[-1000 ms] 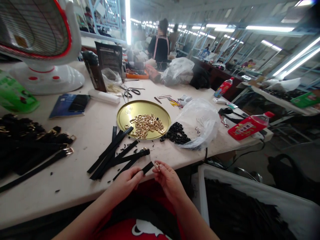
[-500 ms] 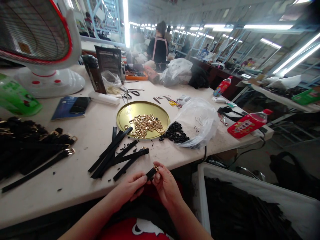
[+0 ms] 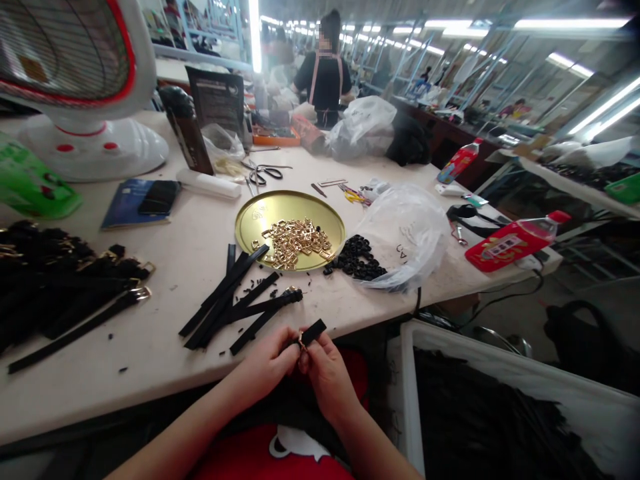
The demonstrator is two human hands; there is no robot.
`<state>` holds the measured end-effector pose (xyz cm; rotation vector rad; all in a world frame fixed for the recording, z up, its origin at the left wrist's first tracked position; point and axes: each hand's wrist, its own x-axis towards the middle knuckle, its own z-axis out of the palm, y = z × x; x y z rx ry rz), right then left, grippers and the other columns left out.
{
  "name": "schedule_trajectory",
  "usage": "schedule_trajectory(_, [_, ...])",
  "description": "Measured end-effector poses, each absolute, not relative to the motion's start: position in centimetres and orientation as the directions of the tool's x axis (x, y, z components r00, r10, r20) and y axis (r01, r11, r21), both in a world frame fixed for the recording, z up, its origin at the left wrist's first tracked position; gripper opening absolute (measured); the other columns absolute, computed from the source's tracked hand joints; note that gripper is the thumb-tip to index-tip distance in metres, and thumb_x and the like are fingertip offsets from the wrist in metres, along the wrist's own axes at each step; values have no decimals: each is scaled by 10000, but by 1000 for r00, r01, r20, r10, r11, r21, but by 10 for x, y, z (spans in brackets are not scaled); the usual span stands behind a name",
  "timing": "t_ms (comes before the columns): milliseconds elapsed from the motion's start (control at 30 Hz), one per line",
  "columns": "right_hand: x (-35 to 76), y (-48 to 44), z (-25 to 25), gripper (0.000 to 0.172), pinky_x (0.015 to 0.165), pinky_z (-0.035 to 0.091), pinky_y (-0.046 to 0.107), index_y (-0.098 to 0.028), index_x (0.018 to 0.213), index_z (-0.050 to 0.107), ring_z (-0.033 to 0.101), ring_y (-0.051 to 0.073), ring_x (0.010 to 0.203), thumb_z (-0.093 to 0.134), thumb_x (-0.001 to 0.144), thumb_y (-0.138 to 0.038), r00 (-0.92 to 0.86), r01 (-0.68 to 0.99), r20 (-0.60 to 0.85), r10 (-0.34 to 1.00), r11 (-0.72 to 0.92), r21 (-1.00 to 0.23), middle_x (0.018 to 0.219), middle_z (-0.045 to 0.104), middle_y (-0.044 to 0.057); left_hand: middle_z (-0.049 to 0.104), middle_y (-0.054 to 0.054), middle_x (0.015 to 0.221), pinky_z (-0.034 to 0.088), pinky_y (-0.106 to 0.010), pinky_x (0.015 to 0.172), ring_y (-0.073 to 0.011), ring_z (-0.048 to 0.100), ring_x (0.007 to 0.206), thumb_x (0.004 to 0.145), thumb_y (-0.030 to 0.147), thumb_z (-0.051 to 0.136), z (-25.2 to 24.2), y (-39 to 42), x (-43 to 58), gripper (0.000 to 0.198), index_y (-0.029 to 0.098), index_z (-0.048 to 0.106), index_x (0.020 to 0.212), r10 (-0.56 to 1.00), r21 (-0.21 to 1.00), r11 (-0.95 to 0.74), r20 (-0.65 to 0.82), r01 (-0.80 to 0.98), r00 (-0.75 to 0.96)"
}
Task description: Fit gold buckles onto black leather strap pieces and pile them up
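- Left hand (image 3: 277, 357): its grip is closed, thumb and fingers pinching a black strap (image 3: 315, 331).
- Right hand (image 3: 327, 373): its grip is closed too, on the same strap, with the thumb beside a gold buckle (image 3: 302, 341).
- The strap and buckle sit between both hands at the tabletop's (image 3: 160, 280) near edge; the strap's end juts past the buckle toward two o'clock. Fingers partly hide where they meet.
- From the hands, at twelve o'clock: a gold tray (image 3: 250, 220) bearing loose buckles (image 3: 297, 243).
- At ten o'clock: loose straps (image 3: 220, 300), lying crossed.
- Between one and two o'clock: a clear bag (image 3: 415, 240) with black rings (image 3: 360, 259) at its mouth.
- At four o'clock: a white bin (image 3: 408, 373) of dark material.
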<state>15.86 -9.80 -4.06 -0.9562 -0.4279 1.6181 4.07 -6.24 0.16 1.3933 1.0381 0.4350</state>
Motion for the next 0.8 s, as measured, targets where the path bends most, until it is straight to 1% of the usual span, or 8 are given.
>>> schedule_trajectory(100, [158,-98,-44,151,459,289,176,-170,846,578,355,52,448,583,753,-289,3,-590,-351,936,-282,-757,510,451,-67,419,77,540,257,-166,368,-60,329,408,789,308,396,-2,-61,39,144,181,455,756,726,904,300,-423,304,543])
schedule_trajectory(167, [158,-98,-45,147,464,301,182,-168,830,578,369,58,456,566,764,-298,-10,-574,-353,936,-294,-764,525,461,-59,442,74,548,256,-164,367,-60,340,412,782,316,412,-5,-60,38,142,181,451,761,720,892,330,-449,309,529])
schedule_trajectory(233, [158,-99,-45,157,483,328,188,-166,842,583,402,67,482,556,769,-302,-30,-571,-355,934,-308,-761,564,494,-42,479,64,573,295,-169,403,-68,382,443,786,307,413,-8,-59,37,134,183,450,754,752,899,300,-429,319,500])
schedule_trajectory(333, [161,-98,-43,184,523,364,195,-171,872,596,449,75,533,564,765,-317,-54,-609,-373,926,-327,-723,652,550,-16,533,43,631,370,-199,520,-102,476,559,794,277,403,-9,-59,35,120,187,464,745,821,916,162,-331,367,464])
schedule_trajectory(467, [165,-95,-41,209,515,370,186,-155,850,622,448,62,520,649,702,-300,-131,-632,-435,891,-413,-656,683,575,-6,586,6,729,389,-246,640,-153,530,703,786,248,409,-5,-61,34,119,187,498,736,838,887,7,-258,462,482])
schedule_trajectory(533, [166,-95,-42,227,516,373,180,-145,863,628,451,54,519,676,678,-267,-169,-630,-449,878,-446,-636,704,584,-2,596,-5,755,389,-256,661,-164,537,729,784,242,409,-4,-63,34,118,185,506,750,835,879,-11,-254,477,487])
schedule_trajectory(667, [163,-98,-43,215,493,370,158,-159,872,617,450,41,517,674,680,-239,-141,-656,-444,885,-420,-627,741,586,-7,598,-2,762,389,-255,671,-163,539,743,788,240,406,-7,-66,35,112,183,502,798,844,888,-8,-240,459,480])
schedule_trajectory(800, [162,-102,-41,186,462,356,157,-162,836,592,454,43,494,665,684,-243,-124,-638,-415,901,-393,-662,695,575,-18,571,25,663,382,-234,595,-137,523,636,794,270,412,-10,-69,35,113,184,483,774,832,892,26,-269,451,485])
